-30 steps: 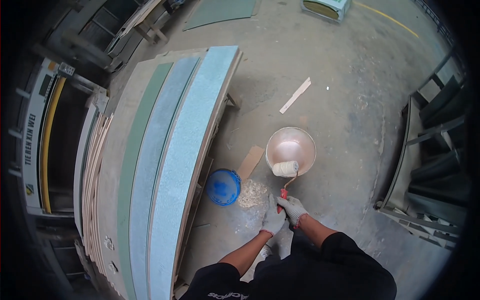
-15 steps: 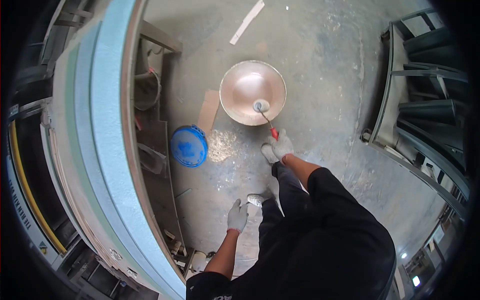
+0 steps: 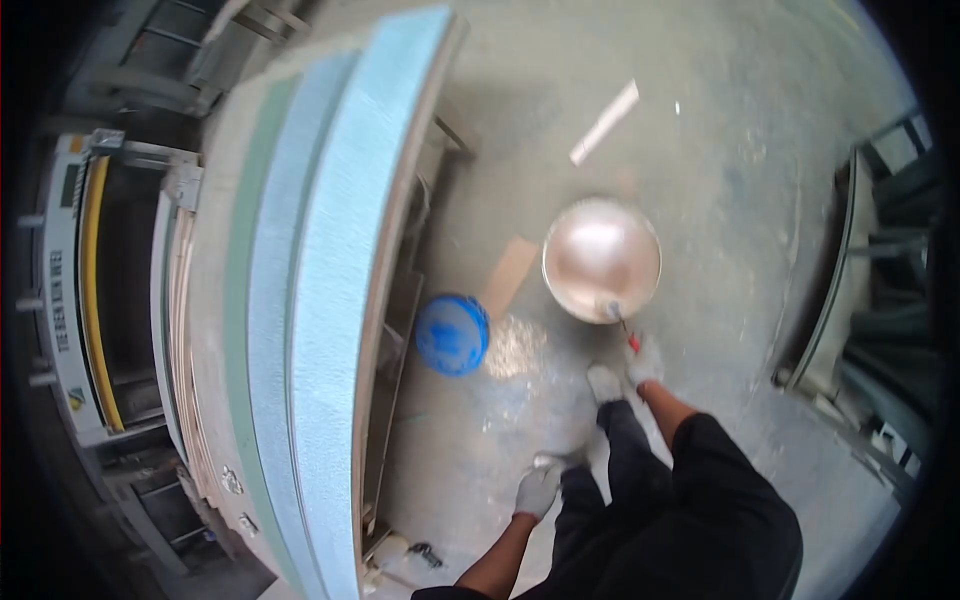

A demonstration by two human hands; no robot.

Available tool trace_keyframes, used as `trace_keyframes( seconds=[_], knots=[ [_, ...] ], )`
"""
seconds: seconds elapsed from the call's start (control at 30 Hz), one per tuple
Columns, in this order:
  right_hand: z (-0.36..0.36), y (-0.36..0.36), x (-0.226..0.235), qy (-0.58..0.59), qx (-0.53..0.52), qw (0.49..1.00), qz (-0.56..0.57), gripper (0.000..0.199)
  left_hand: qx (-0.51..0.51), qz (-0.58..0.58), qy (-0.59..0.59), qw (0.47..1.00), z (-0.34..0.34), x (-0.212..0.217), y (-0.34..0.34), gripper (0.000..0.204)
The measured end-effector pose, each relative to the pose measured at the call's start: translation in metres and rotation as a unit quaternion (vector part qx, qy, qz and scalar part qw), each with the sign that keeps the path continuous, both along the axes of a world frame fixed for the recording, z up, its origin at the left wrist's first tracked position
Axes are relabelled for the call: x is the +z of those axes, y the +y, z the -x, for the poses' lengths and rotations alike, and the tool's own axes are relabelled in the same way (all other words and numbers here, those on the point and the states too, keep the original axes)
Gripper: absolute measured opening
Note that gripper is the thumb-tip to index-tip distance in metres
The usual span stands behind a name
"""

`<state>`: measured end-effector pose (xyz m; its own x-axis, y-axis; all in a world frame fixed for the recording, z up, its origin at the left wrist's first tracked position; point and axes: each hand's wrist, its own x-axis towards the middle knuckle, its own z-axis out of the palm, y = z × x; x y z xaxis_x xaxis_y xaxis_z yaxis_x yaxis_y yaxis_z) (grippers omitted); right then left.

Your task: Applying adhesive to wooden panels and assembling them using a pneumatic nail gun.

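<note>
In a pale glove, my right hand [image 3: 645, 361] is closed round the red handle of a small paint roller [image 3: 633, 343]. The roller's thin wire runs up to its head, which lies at the near inner edge of a round bucket [image 3: 547, 270]. Inside the bucket is a shiny, pale pinkish liquid [image 3: 598, 262]. My left hand [image 3: 538, 492], gloved too, hangs beside my left leg, holding nothing, its fingers loose and somewhat blurred.
Left of the bucket lie a blue lid [image 3: 452, 336], a tan strip of board [image 3: 509, 275] and a heap of pale flakes [image 3: 516, 347]. A pale strip [image 3: 605, 122] lies beyond. Long light-blue panels [image 3: 345, 270] are stacked at left; a dark metal rack [image 3: 890, 270] stands at right.
The view has swung left, so the bucket and lid sit further right and lower, and more of the panels shows. My right hand still grips the roller, whose head is nearer the bucket's near rim.
</note>
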<state>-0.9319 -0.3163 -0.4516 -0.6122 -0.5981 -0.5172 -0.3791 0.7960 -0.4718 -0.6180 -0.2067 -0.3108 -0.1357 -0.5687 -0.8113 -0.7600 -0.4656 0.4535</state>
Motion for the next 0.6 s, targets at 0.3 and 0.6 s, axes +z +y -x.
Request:
trace_keyframes(
  seconds=[0.3, 0.6],
  knots=[
    [-0.079, 0.036, 0.250, -0.156, 0.209, 0.954, 0.146, 0.039, 0.023, 0.178, -0.102, 0.978, -0.001, 0.120, -0.018, 0.046],
    [-0.181, 0.110, 0.342, -0.485, 0.178, 0.855, -0.053, 0.054, -0.179, 0.264, -0.153, 0.935, 0.000, 0.233, 0.034, 0.026]
  ],
)
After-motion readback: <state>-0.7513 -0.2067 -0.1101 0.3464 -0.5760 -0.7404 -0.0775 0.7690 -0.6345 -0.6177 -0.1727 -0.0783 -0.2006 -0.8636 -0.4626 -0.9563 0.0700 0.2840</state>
